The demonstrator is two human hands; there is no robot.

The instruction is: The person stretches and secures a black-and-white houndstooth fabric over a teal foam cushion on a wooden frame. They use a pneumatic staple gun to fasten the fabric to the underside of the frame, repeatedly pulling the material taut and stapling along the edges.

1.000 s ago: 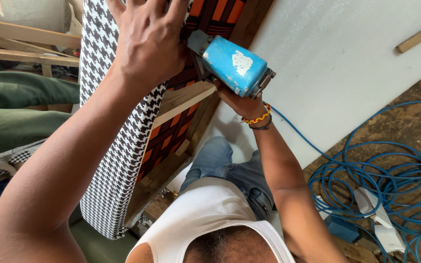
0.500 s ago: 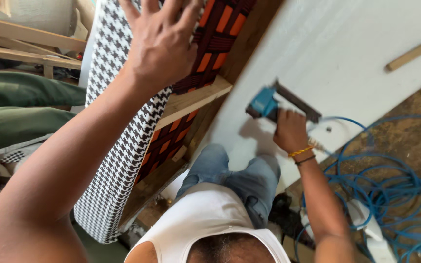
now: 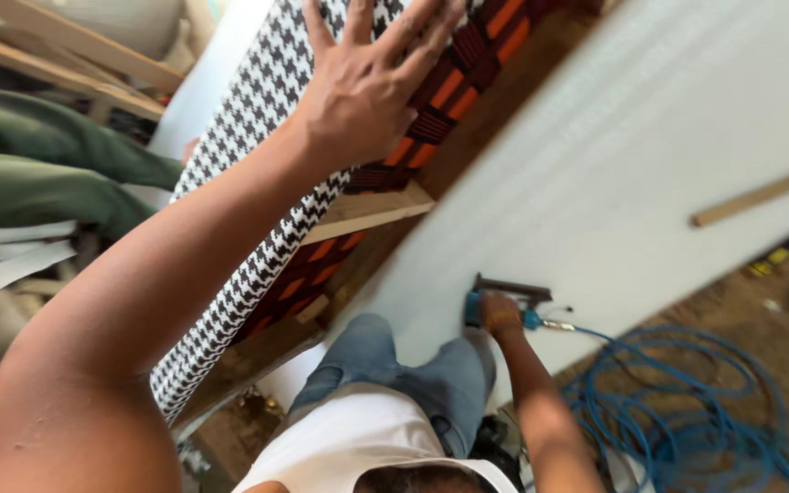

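Head view, 1 camera, looking down past chest and knees.

Left hand (image 3: 367, 87): raised high, palm flat against the frame (image 3: 257, 155), fingers spread apart and extended, nothing gripped. Forearm running diagonally from lower left to upper centre.

Frame: upholstered piece standing tilted, upper centre to lower left. Outer edge wrapped in black-and-white houndstooth fabric. Inner side showing webbing (image 3: 449, 82), woven in orange and dark red strips, crossed by a pale wooden rail (image 3: 372, 212).

Right hand (image 3: 501, 315): lowered, arm stretched down at centre right, closed around the stapler (image 3: 509, 297). Band visible at the wrist. Individual fingers too small to make out.

Stapler: blue body with dark magazine, resting on the white board (image 3: 650, 155), just beside the knee. Blue hose (image 3: 687, 411) attached at its rear, running right and lying in loose coils on the brown floor (image 3: 769, 310), lower right.

White board: large, flat, filling the right half. 1 thin wooden strip (image 3: 760, 194) lying on it near the right edge.

Body: white vest at bottom centre, jeans (image 3: 413, 374) over bent knees.

Left edge: green cloth (image 3: 38, 178), pale wooden slats (image 3: 66, 64) above it, patterned fabric scraps below.
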